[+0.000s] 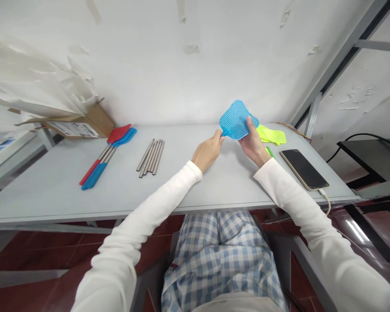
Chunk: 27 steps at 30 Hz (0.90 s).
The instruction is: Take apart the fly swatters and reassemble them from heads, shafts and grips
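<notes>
A blue mesh fly swatter head (235, 119) is held up over the table, tilted toward me. My left hand (208, 151) is closed on its narrow neck; whether a rod sits inside that fist is hidden. My right hand (252, 141) grips the opposite side, thumb on the mesh and fingers behind it. Just beyond the right hand lie yellow-green swatter heads (273, 135), and a small green piece (269, 151) is partly covered by the wrist. Several metal tubes (151, 157) lie left of my left hand.
Swatters with red and blue heads (108, 154) lie on the grey table (178, 190) at left, before an opened cardboard box (84, 123). A phone (303, 169) with a white cable rests at right. The white wall (149, 65) rises behind the table.
</notes>
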Tool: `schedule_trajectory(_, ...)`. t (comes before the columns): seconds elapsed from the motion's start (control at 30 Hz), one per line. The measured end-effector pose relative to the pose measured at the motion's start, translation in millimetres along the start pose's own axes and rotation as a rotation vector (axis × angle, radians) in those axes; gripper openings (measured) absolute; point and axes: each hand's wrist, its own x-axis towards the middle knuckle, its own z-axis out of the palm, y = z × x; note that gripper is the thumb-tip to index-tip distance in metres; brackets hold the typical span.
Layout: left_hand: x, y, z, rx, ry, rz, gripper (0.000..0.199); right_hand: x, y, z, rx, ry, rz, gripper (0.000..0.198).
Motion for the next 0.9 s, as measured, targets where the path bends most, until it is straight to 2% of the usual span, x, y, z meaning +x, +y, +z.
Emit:
schedule_trajectory(0.13,6,6,7,-0.321,0.028,-0.035,0.014,-8,-8,6,0.075,-0.086,0.079,0.046)
schedule_trajectory(0.2,7,7,7,-0.552,-0.03,-0.108,0.014,-14,-11,10,0.089,-0.162,0.16,0.04)
schedule_trajectory(0.3,8,10,-1,-1.005,-0.289,-0.28,0.022,-19,-11,18,0.109,-0.229,0.241,0.038)
schedule_trajectory(0.37,8,13,-6,-1.309,-0.487,-0.364,0.024,-17,-9,25,0.116,-0.185,0.239,0.04)
schedule_trajectory(0.43,10,15,-7,-1.55,-0.579,-0.41,0.022,-10,-5,31,0.11,-0.087,0.204,0.04)
schedule_trajectory(0.5,14,15,-2,-1.703,-0.56,-0.46,0.023,-1,2,35,0.083,0.036,0.148,0.039)
schedule_trajectory(0.6,20,18,10,-1.807,-0.446,-0.533,0.027,13,16,39,0.008,0.176,0.071,0.039)
schedule_trajectory(0.73,11,32,14,-1.803,-0.286,-0.609,0.029,36,27,38,-0.072,0.204,0.026,0.039)
schedule_trajectory(0.8,-8,41,9,-1.75,-0.245,-0.633,0.03,52,19,26,-0.101,0.273,0.022,0.039)
schedule_trajectory(0.83,-20,44,5,-1.719,-0.233,-0.638,0.031,61,12,17,-0.112,0.35,0.027,0.037)
schedule_trajectory(0.9,-41,42,-4,-1.714,-0.283,-0.594,0.032,74,-4,-6,-0.144,0.461,0.0,0.034)
